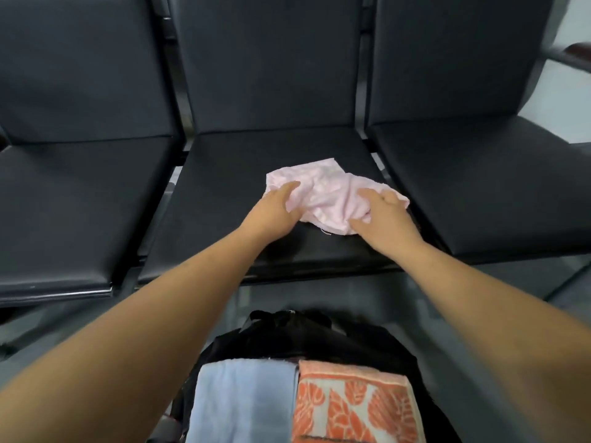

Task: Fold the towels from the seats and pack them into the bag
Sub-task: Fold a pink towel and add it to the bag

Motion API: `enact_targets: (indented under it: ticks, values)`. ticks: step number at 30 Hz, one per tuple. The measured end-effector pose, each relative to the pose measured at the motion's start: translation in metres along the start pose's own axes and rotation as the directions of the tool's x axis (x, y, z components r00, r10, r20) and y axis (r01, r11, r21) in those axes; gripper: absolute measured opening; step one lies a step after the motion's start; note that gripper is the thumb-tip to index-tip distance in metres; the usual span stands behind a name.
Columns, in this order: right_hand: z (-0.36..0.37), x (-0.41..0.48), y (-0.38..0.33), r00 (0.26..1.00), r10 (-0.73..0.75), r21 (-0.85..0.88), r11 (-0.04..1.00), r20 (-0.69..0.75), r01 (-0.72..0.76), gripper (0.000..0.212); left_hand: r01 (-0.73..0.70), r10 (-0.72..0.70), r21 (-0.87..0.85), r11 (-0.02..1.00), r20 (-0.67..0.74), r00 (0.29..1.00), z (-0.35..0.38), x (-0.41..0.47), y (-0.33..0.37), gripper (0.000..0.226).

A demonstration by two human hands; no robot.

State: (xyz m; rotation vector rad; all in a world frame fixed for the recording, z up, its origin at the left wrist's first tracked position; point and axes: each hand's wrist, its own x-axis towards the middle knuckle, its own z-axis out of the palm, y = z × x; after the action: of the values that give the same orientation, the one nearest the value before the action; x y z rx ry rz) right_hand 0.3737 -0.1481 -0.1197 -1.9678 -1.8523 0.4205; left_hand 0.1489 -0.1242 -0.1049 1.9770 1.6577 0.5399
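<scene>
Fingers (287,189) of the left hand (271,212) lie close together and nearly straight across the left edge of the pink towel (329,195); whether the thumb pinches the cloth from beneath, I cannot tell. On the right hand (387,219), the fingers are bent over the bunched right side of the same towel, with the thumb at its near edge, so that hand looks to be gripping a fold of cloth. The pink towel sits crumpled, not yet squared or folded, on the cushion of the middle seat (224,199). No other towel shows on the left seat (80,203) or the right seat (486,180), as far as the view reaches. Below, between the forearms, the black bag (287,334) stands open, and inside it a folded light blue towel (243,401) and a folded orange leaf-patterned towel (348,407) lie side by side, touching. By this showing the task is well advanced: two towels are packed, and what appears to be the last one has yet to be flattened, folded and put into the bag with the others.
</scene>
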Motion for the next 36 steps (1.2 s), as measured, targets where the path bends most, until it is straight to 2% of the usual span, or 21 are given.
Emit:
enact_targets:
  ticks: [2,5,6,9,11,13,15,17,19,20,23,25,27,29,30,31,32,33,34,36]
  values:
    - [0.004,0.006,0.004,0.999,-0.042,-0.035,0.999,0.006,0.042,0.049,-0.014,0.013,0.092,0.996,0.006,1.0,0.012,0.014,-0.001,0.049]
    - [-0.001,0.011,0.005,0.995,-0.074,0.04,0.996,-0.074,0.077,0.016,-0.018,0.023,0.083,0.996,-0.058,0.998,0.012,0.024,-0.009,0.026]
    - [-0.005,0.011,0.005,0.991,-0.072,0.072,0.994,-0.114,0.081,0.01,-0.019,0.025,0.082,0.996,-0.066,0.998,0.009,0.024,-0.011,0.017]
    - [-0.02,0.008,0.0,0.984,0.006,0.276,0.96,-0.18,0.045,0.014,0.014,-0.01,0.074,0.997,-0.054,0.998,-0.002,0.018,-0.017,0.005]
    - [-0.035,0.004,-0.01,0.974,0.045,0.398,0.916,-0.221,0.048,0.013,0.014,-0.015,0.037,0.999,0.029,0.999,-0.014,0.005,-0.017,0.026]
    - [-0.052,-0.002,-0.023,0.958,0.081,0.474,0.878,-0.276,0.063,0.018,-0.031,0.012,0.131,0.991,0.143,0.99,-0.029,-0.01,-0.019,0.045]
    - [-0.067,-0.009,-0.034,0.939,0.127,0.475,0.879,-0.318,0.043,0.022,-0.125,0.051,0.324,0.938,0.229,0.972,-0.045,-0.022,-0.022,0.044]
    - [-0.076,-0.019,-0.041,0.947,0.128,0.337,0.941,-0.293,-0.023,0.017,-0.15,0.064,0.38,0.913,0.231,0.971,-0.063,-0.036,-0.019,0.021]
    - [-0.079,-0.032,-0.046,0.974,0.106,0.191,0.979,-0.2,-0.067,0.018,-0.119,0.077,0.276,0.954,0.16,0.984,-0.086,-0.055,-0.005,0.011]
    - [-0.08,-0.038,-0.049,0.98,0.113,0.179,0.98,-0.162,-0.084,0.019,-0.112,0.09,0.208,0.972,0.114,0.989,-0.098,-0.064,0.006,0.012]
    - [-0.089,-0.057,-0.065,0.981,0.126,0.256,0.963,-0.15,-0.085,0.022,-0.147,0.147,0.036,0.989,-0.016,0.989,-0.136,-0.089,0.036,0.015]
    - [-0.099,-0.068,-0.084,0.979,0.09,0.298,0.954,-0.185,-0.032,0.023,-0.199,0.192,-0.064,0.978,-0.104,0.976,-0.159,-0.108,0.056,0.017]
    - [-0.113,-0.085,-0.111,0.977,0.002,0.369,0.926,-0.211,0.078,0.04,-0.253,0.227,-0.161,0.954,-0.162,0.96,-0.178,-0.121,0.073,0.019]
    - [-0.13,-0.104,-0.143,0.978,-0.156,0.516,0.831,-0.141,0.207,0.061,-0.297,0.265,-0.241,0.924,-0.159,0.951,-0.194,-0.134,0.087,0.02]
    - [-0.138,-0.113,-0.158,0.965,-0.249,0.553,0.794,-0.083,0.252,0.063,-0.322,0.29,-0.264,0.909,-0.152,0.945,-0.2,-0.139,0.093,0.02]
    - [-0.144,-0.121,-0.17,0.941,-0.336,0.543,0.783,-0.04,0.303,0.058,-0.34,0.308,-0.286,0.896,-0.151,0.939,-0.205,-0.145,0.098,0.019]
    - [-0.149,-0.126,-0.179,0.916,-0.401,0.506,0.783,-0.037,0.363,0.044,-0.349,0.317,-0.309,0.885,-0.15,0.937,-0.209,-0.151,0.103,0.019]
    - [-0.153,-0.129,-0.185,0.906,-0.419,0.461,0.795,-0.051,0.394,0.023,-0.355,0.321,-0.335,0.873,-0.152,0.935,-0.213,-0.157,0.107,0.019]
    - [-0.158,-0.134,-0.19,0.905,-0.419,0.449,0.796,-0.075,0.406,0.014,-0.358,0.324,-0.349,0.866,-0.155,0.933,-0.217,-0.165,0.111,0.019]
    - [-0.169,-0.138,-0.193,0.914,-0.396,0.494,0.78,-0.084,0.383,0.029,-0.351,0.319,-0.354,0.867,-0.148,0.936,-0.224,-0.177,0.113,0.019]
